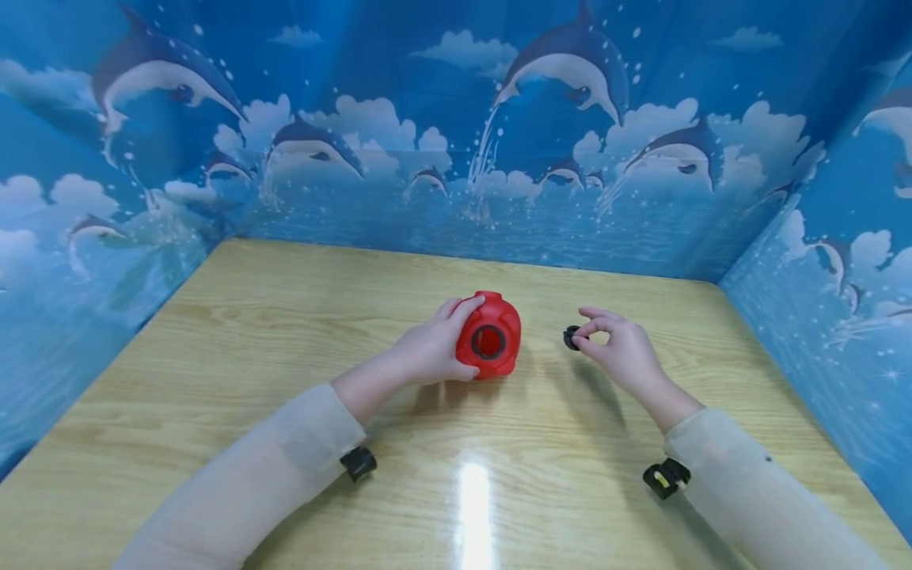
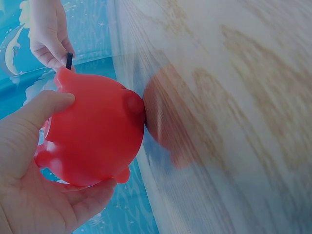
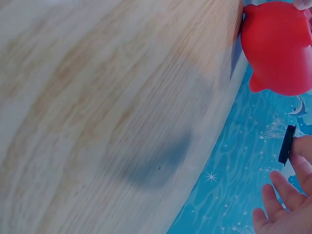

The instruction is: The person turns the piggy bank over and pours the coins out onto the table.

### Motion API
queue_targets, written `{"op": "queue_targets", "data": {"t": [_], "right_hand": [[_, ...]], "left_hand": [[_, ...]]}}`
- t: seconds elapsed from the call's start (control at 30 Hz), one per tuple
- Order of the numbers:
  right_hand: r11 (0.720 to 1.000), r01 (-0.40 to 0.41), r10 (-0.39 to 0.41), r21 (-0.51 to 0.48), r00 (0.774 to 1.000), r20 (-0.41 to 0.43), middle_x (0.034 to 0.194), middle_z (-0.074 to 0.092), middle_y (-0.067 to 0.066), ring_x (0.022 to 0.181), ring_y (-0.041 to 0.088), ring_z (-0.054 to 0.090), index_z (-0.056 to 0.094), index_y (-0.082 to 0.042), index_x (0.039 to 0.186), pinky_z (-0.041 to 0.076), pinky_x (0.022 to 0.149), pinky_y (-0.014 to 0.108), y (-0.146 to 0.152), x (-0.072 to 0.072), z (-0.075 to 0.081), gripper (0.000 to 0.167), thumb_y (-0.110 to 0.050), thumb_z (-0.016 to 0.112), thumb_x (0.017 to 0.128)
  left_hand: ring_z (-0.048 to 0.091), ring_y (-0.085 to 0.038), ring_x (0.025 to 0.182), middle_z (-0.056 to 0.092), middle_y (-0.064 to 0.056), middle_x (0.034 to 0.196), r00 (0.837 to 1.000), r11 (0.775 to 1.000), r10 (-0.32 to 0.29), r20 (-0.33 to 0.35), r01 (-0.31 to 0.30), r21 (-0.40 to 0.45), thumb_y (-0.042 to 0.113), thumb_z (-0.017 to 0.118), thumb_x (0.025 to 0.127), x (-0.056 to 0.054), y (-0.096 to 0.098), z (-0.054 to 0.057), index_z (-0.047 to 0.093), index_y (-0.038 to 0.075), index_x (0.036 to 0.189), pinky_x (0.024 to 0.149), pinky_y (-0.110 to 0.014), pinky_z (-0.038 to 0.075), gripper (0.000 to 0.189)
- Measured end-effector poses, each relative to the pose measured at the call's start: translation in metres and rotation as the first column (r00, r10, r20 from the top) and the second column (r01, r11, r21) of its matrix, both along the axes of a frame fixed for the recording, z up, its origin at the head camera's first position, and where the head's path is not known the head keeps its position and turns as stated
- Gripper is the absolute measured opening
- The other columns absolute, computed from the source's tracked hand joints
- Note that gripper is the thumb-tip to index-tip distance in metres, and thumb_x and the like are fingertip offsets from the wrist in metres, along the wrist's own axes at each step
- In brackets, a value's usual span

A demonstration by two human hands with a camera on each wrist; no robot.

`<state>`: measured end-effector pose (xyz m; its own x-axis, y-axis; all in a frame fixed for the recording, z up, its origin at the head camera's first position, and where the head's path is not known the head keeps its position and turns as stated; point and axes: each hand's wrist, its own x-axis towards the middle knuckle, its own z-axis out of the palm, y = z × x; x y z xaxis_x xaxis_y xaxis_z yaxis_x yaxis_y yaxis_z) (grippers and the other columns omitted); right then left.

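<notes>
A round red piggy bank [image 1: 509, 320] with small rounded nubs lies on its side at the table's middle, its black-ringed round opening turned upward. My left hand [image 1: 433, 347] grips it from the left, thumb on the near side and fingers round the far side. In the left wrist view, the bank's body [image 2: 105, 129] has a nub right at the tabletop. To the right of it, my right hand [image 1: 628, 356] pinches a small round black plug [image 1: 570, 338] between thumb and forefinger. The right wrist view shows this plug [image 3: 287, 145] edge-on, apart from the bank, with the other fingers spread loosely.
A light wood-grain table [image 1: 299, 317] lies under both hands. Blue curtains [image 1: 427, 206] printed with dolphins and clouds stand at its back, left and right. Small black devices [image 1: 359, 463] sit on both sleeve cuffs. Lamp glare shines on the near tabletop.
</notes>
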<state>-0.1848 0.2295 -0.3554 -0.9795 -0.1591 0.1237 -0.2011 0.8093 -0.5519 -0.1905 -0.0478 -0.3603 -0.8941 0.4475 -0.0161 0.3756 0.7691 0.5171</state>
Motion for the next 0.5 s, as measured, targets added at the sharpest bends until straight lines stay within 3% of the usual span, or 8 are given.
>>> {"op": "queue_targets", "data": {"t": [0.17,0.27,0.33,0.5], "right_hand": [[1.000,0.008,-0.008,0.015,1.000,-0.004,0.137,0.047,0.016,0.043,0.019,0.043,0.068,-0.003,0.091,0.039,0.050,0.032,0.003,-0.001,0.001,0.011,-0.014,0.063,0.089],[1.000,0.009,-0.009,0.021,1.000,-0.005,0.136,0.047,0.017,0.053,0.022,0.049,0.067,-0.003,0.090,0.040,0.061,0.036,0.005,-0.002,0.002,0.012,-0.014,0.064,0.089],[1.000,0.010,-0.010,0.024,1.000,-0.005,0.136,0.047,0.018,0.068,0.028,0.055,0.067,-0.003,0.090,0.040,0.068,0.038,0.007,-0.002,0.002,0.011,-0.014,0.064,0.089],[0.999,0.014,-0.014,0.030,1.000,-0.001,0.135,0.047,0.018,0.056,0.026,0.054,0.067,-0.003,0.089,0.042,0.065,0.038,0.012,-0.005,-0.001,0.011,-0.013,0.063,0.089]], "left_hand": [[0.043,-0.021,0.117,0.028,-0.008,0.145,1.000,1.000,0.002,-0.002,-0.002,0.004,0.029,0.083,0.069,0.000,0.001,-0.001,0.017,0.023,0.148,0.076,-0.035,0.053,0.103],[0.043,-0.022,0.117,0.027,-0.008,0.145,1.000,1.000,0.005,0.000,-0.005,0.007,0.028,0.083,0.068,0.000,0.001,0.000,0.017,0.024,0.148,0.077,-0.035,0.053,0.103],[0.043,-0.022,0.117,0.028,-0.008,0.145,1.000,1.000,0.005,-0.002,-0.005,0.007,0.028,0.083,0.068,0.001,0.001,0.000,0.018,0.024,0.148,0.077,-0.035,0.053,0.103],[0.043,-0.021,0.117,0.028,-0.007,0.145,1.000,1.000,0.009,0.000,-0.009,0.006,0.028,0.083,0.068,0.001,0.001,0.000,0.018,0.024,0.148,0.077,-0.035,0.053,0.104]]}}
